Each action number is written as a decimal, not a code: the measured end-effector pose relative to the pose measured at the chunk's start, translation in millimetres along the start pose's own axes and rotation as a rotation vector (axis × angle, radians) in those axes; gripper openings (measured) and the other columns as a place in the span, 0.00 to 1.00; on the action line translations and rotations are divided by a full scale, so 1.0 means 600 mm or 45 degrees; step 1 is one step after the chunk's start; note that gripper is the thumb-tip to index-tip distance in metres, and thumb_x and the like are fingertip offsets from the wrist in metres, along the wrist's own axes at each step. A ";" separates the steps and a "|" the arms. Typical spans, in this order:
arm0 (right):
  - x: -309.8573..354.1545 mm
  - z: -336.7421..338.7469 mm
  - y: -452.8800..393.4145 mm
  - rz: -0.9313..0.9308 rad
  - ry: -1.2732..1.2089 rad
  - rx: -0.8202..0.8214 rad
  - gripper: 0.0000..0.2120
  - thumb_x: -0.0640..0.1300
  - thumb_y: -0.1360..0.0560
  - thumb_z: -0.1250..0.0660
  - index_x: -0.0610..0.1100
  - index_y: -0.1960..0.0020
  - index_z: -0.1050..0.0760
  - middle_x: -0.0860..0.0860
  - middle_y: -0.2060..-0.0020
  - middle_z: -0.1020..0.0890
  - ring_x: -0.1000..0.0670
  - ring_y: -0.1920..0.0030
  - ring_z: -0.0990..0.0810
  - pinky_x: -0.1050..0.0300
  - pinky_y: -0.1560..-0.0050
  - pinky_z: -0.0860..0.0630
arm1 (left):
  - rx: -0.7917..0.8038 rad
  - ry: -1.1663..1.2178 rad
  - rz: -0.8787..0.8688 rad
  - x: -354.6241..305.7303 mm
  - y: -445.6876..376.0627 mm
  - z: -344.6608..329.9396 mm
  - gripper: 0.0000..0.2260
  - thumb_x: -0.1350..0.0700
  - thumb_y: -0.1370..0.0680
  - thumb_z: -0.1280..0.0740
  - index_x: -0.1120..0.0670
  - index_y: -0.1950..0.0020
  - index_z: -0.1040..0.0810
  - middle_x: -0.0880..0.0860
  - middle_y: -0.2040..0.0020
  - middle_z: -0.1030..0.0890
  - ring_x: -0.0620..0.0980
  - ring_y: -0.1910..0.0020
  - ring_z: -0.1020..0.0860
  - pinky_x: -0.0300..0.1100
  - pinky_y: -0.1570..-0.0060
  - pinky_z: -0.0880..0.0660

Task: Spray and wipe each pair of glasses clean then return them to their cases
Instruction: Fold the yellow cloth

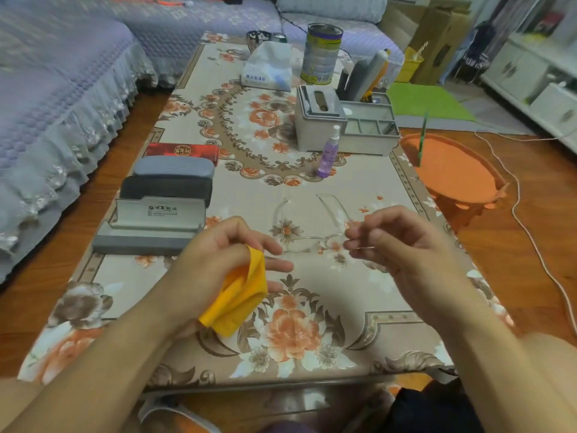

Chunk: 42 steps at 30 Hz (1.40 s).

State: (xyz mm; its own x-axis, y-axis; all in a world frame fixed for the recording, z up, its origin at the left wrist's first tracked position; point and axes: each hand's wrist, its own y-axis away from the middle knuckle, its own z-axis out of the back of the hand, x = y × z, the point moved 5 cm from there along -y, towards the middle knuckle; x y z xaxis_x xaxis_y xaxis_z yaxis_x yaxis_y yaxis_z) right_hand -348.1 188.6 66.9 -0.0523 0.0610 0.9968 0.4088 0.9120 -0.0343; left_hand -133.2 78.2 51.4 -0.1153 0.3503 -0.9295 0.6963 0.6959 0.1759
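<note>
A pair of clear-framed glasses (312, 237) hovers above the flowered table (390, 198), arms unfolded and pointing away from me. My right hand (393, 239) pinches the frame at its right end. My left hand (228, 254) holds a yellow cloth (240, 295) under the thumb, its fingers stretched toward the left lens. An open grey case (150, 226) stands empty to the left. Behind it lie a dark grey case (165, 187), a light grey case (175, 167) and a red case (182, 150), all closed. The purple spray bottle (327, 154) stands upright mid-table.
A grey tissue box and organiser (343, 126), a tall tin (321, 54) and a tissue pack (268, 70) fill the far half of the table. An orange stool (452, 170) stands right of the table, a covered sofa (62, 89) left.
</note>
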 end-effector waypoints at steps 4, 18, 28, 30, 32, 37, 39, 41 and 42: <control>-0.053 -0.042 0.015 -0.172 0.474 0.375 0.14 0.40 0.21 0.31 0.47 0.36 0.23 0.54 0.40 0.17 0.55 0.37 0.21 0.54 0.33 0.25 | 0.037 -0.816 -0.018 -0.004 0.003 0.010 0.07 0.63 0.23 0.31 0.52 0.57 0.19 0.46 0.50 0.15 0.44 0.48 0.17 0.51 0.45 0.21; -0.110 -0.089 0.013 -0.317 0.022 0.514 0.19 0.42 0.25 0.27 0.43 0.35 0.23 0.42 0.40 0.19 0.46 0.41 0.18 0.56 0.43 0.22 | 0.241 0.234 0.162 -0.012 -0.001 0.039 0.18 0.54 0.37 0.18 0.55 0.52 0.20 0.58 0.51 0.19 0.54 0.53 0.21 0.50 0.52 0.25; -0.060 -0.068 0.005 -0.200 0.366 0.504 0.10 0.43 0.23 0.32 0.39 0.47 0.15 0.52 0.44 0.15 0.51 0.42 0.17 0.52 0.43 0.20 | 0.124 -0.466 -0.117 -0.043 0.010 0.062 0.10 0.51 0.37 0.21 0.52 0.59 0.16 0.56 0.53 0.16 0.56 0.51 0.18 0.53 0.48 0.21; -0.032 -0.066 0.008 -0.039 0.695 0.563 0.12 0.46 0.19 0.35 0.46 0.41 0.16 0.57 0.41 0.16 0.55 0.38 0.20 0.53 0.38 0.23 | 0.102 -0.505 -0.165 -0.050 0.014 0.068 0.15 0.45 0.39 0.19 0.51 0.59 0.16 0.57 0.53 0.16 0.57 0.50 0.17 0.51 0.47 0.20; -0.008 -0.067 0.011 0.179 1.015 0.584 0.14 0.50 0.17 0.39 0.49 0.36 0.18 0.60 0.39 0.18 0.58 0.35 0.23 0.55 0.36 0.25 | 0.092 -0.445 -0.182 -0.052 0.014 0.072 0.18 0.42 0.40 0.18 0.50 0.60 0.16 0.57 0.53 0.16 0.60 0.48 0.17 0.52 0.46 0.20; 0.028 -0.066 0.014 0.210 0.885 0.550 0.09 0.52 0.18 0.36 0.56 0.48 0.16 0.58 0.45 0.15 0.56 0.45 0.18 0.62 0.50 0.24 | 0.151 -0.060 -0.111 -0.037 0.005 0.061 0.14 0.50 0.38 0.18 0.53 0.61 0.18 0.56 0.55 0.15 0.53 0.56 0.17 0.44 0.58 0.20; 0.025 -0.069 0.011 0.120 0.566 0.459 0.09 0.52 0.22 0.32 0.56 0.60 0.17 0.50 0.55 0.15 0.52 0.57 0.19 0.58 0.59 0.26 | 0.212 0.098 -0.059 -0.025 0.003 0.047 0.14 0.51 0.35 0.20 0.55 0.58 0.21 0.59 0.54 0.17 0.54 0.56 0.19 0.46 0.57 0.20; 0.008 -0.070 0.006 -0.037 0.228 0.277 0.09 0.49 0.26 0.30 0.51 0.65 0.20 0.46 0.66 0.23 0.49 0.65 0.26 0.56 0.66 0.31 | 0.290 0.236 0.015 -0.015 0.002 0.032 0.15 0.52 0.31 0.22 0.57 0.54 0.24 0.60 0.56 0.22 0.56 0.56 0.22 0.50 0.56 0.21; -0.004 -0.072 0.005 -0.155 0.091 0.197 0.10 0.47 0.27 0.29 0.50 0.67 0.22 0.48 0.68 0.26 0.50 0.66 0.27 0.57 0.67 0.31 | 0.309 0.296 0.058 -0.009 0.001 0.027 0.14 0.52 0.30 0.23 0.57 0.53 0.24 0.60 0.56 0.25 0.56 0.57 0.24 0.51 0.55 0.22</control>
State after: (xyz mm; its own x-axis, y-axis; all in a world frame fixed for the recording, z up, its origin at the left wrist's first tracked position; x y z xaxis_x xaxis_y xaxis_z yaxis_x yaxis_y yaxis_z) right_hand -307.5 173.6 67.4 -0.0256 -0.0776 0.9967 0.2585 0.9626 0.0815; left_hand -120.6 66.4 51.3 -0.2195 0.5307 -0.8187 0.8495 0.5166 0.1071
